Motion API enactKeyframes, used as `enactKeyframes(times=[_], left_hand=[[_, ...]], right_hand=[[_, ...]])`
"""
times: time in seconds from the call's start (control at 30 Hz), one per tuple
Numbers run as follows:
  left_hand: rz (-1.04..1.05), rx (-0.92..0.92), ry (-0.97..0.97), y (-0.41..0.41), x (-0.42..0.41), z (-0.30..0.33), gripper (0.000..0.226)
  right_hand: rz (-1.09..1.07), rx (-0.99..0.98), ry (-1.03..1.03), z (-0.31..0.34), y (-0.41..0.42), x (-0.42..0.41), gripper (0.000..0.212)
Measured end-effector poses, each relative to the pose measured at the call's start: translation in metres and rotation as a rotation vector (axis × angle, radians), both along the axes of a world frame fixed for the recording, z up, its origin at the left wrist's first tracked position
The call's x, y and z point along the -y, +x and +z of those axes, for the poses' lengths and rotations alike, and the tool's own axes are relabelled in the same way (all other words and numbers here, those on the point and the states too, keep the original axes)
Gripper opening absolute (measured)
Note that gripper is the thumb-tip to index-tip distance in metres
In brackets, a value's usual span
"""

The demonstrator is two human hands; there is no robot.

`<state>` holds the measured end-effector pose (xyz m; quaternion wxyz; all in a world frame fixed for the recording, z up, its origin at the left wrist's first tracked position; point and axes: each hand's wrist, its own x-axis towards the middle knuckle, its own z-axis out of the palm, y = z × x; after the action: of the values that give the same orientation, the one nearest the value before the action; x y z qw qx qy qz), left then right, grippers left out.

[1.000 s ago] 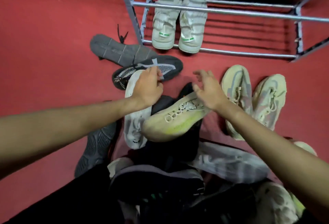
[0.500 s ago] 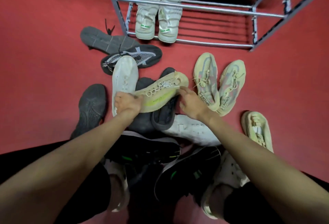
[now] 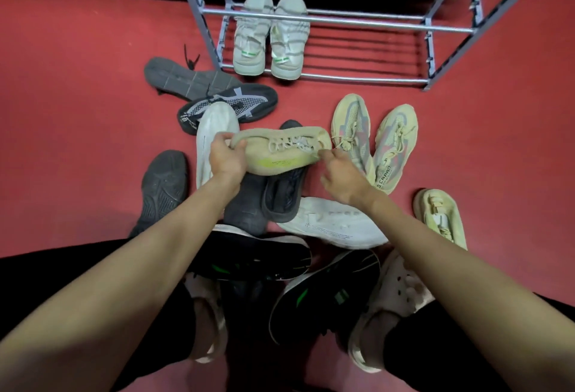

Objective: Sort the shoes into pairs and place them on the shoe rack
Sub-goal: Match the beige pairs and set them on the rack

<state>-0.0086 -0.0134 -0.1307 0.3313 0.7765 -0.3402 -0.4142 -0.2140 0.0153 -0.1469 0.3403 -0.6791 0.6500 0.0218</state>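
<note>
A: The cream shoe (image 3: 281, 150) is up off the pile now, in the middle of the frame. Before, it lay on the dark shoes.

B: Who holds it?

A: The left hand (image 3: 225, 158) has its fingers wrapped round the heel. The right hand (image 3: 340, 175) pinches the toe end.

B: So what next?

A: I think it needs its twin. Maybe the cream shoe at the right (image 3: 440, 217).

B: And the shoe rack (image 3: 336, 26)?

A: At the top of the frame. One pale pair (image 3: 270, 35) sits on it at the left, with room beside it. A pink-and-cream pair (image 3: 371, 139) lies on the floor in between.
</note>
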Motion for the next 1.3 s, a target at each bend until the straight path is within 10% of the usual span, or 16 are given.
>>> enactKeyframes(times=[0.2,0.43,0.6,0.87,1.2,1.3], left_hand=[[-0.415,-0.007,-0.396,-0.029,0.025,0.070,0.020],[-0.452,-0.100,-0.464,-0.043,0.031,0.120,0.023],[-0.412,-0.184,-0.367,-0.059,0.021,0.114,0.025],[-0.623,-0.175,0.220,-0.096,-0.023,0.059,0.091],[-0.572,-0.669,0.408,-0.145,-0.071,0.021,0.036],[-0.573,-0.626,0.392,-0.153,-0.071,0.012,0.022]], right_hand=[[-0.161,0.153,-0.116,0.042,-0.016,0.009,0.069],[-0.224,0.634,0.238,0.084,-0.030,0.002,0.051],[-0.160,0.646,0.173,0.081,-0.035,-0.019,0.034],[-0.563,0.737,0.167,0.067,-0.082,-0.049,0.022],[-0.882,0.795,0.147,0.037,-0.137,-0.062,0.037],[-0.943,0.486,-0.024,0.012,-0.166,-0.068,0.042]])
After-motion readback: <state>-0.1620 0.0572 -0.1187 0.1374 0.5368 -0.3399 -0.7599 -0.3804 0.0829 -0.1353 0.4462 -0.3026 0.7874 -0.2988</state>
